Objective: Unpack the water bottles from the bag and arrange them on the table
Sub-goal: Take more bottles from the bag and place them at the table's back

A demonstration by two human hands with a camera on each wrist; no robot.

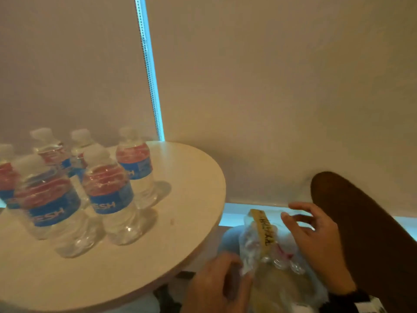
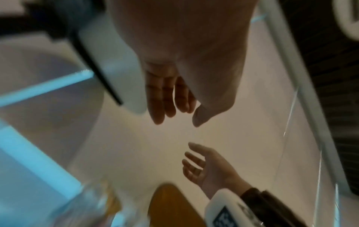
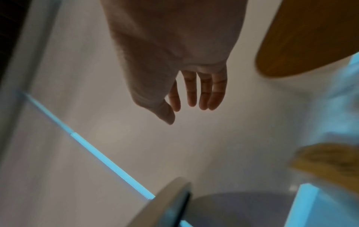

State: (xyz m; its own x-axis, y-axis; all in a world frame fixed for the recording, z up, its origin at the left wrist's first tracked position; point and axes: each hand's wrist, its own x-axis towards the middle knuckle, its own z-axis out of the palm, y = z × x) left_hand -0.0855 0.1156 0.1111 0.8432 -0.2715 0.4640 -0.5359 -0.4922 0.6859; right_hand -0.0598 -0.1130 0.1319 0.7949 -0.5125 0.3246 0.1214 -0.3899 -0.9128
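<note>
Several clear water bottles (image 1: pixel 108 195) with red and blue labels stand upright on the left part of the round pale table (image 1: pixel 180 222). To the table's right, lower down, lies a crinkled clear plastic bag (image 1: pixel 252 251) with a yellow strip (image 1: pixel 262 229) on top and bottle shapes inside. My left hand (image 1: pixel 221 283) is at the bag's near left side, its fingers relaxed against the plastic. My right hand (image 1: pixel 309 229) hovers over the bag's right side with spread fingers. The wrist views show the left hand (image 2: pixel 174 107) and the right hand (image 3: pixel 191 99) holding nothing.
A dark brown chair back (image 1: pixel 361 233) rises just right of my right hand. Pale roller blinds with a blue gap (image 1: pixel 155 98) hang behind the table. The right half of the tabletop holds no bottles.
</note>
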